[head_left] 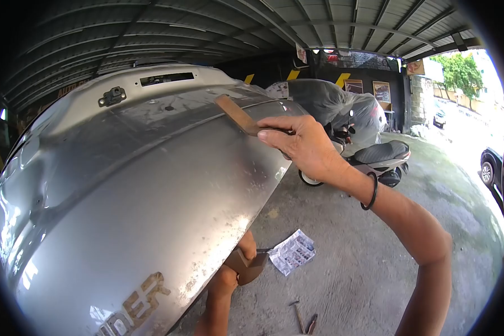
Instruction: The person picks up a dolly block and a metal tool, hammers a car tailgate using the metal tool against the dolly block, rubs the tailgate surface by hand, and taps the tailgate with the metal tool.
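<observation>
My right hand (pixel 297 140), with a black band on its wrist, grips one end of a flat brown bar (pixel 236 114). The bar lies over the upper right part of a grey metal vehicle panel (pixel 151 185). Below the panel's right edge, my left hand (pixel 241 260) is partly hidden by the panel; its fingers are closed around a dark brown block-like piece (pixel 253 267). Worn, speckled paint shows along that edge, and brown marks with letters are at the panel's bottom.
A printed paper sheet (pixel 292 252) lies on the concrete floor (pixel 353 252), with a hammer (pixel 298 317) and a small hand tool (pixel 312 323) further down. Behind stand a scooter (pixel 381 154) and a plastic-covered vehicle (pixel 325 101). Parked cars are outside at the right.
</observation>
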`<action>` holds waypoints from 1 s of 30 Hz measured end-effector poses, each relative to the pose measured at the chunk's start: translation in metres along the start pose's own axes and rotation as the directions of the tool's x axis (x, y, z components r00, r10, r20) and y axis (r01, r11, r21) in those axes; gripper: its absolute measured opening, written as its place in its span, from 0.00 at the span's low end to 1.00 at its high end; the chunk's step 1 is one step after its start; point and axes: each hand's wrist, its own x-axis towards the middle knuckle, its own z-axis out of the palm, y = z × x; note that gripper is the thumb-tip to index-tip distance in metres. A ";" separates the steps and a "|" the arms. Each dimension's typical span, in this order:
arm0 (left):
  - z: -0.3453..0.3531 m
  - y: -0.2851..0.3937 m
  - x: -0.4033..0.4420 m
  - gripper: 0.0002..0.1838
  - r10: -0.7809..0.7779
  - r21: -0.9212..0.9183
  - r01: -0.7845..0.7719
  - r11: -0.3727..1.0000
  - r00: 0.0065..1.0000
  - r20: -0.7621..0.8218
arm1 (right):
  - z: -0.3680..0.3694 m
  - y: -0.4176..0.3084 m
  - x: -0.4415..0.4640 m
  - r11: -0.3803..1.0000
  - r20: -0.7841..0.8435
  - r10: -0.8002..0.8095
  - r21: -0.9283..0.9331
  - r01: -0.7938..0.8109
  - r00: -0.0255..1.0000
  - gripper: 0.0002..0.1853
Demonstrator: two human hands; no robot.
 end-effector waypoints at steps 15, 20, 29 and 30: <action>-0.002 0.005 -0.003 0.05 0.048 -0.016 -0.047 0.999 0.998 0.050 | -0.001 -0.010 0.016 1.000 -0.117 -0.022 -0.003 0.022 0.993 0.19; 0.000 0.004 -0.003 0.06 0.060 -0.003 -0.060 0.998 0.998 -0.007 | -0.003 -0.014 0.013 0.994 -0.025 0.031 -0.108 -0.033 0.999 0.20; 0.000 0.000 -0.002 0.07 0.055 -0.025 -0.054 0.998 0.998 0.015 | -0.007 -0.021 0.012 0.993 0.016 0.117 -0.023 -0.117 0.993 0.20; -0.001 -0.002 -0.002 0.07 0.075 -0.028 -0.074 0.997 0.997 0.026 | -0.008 -0.016 0.016 0.993 -0.031 0.114 0.001 -0.114 0.993 0.21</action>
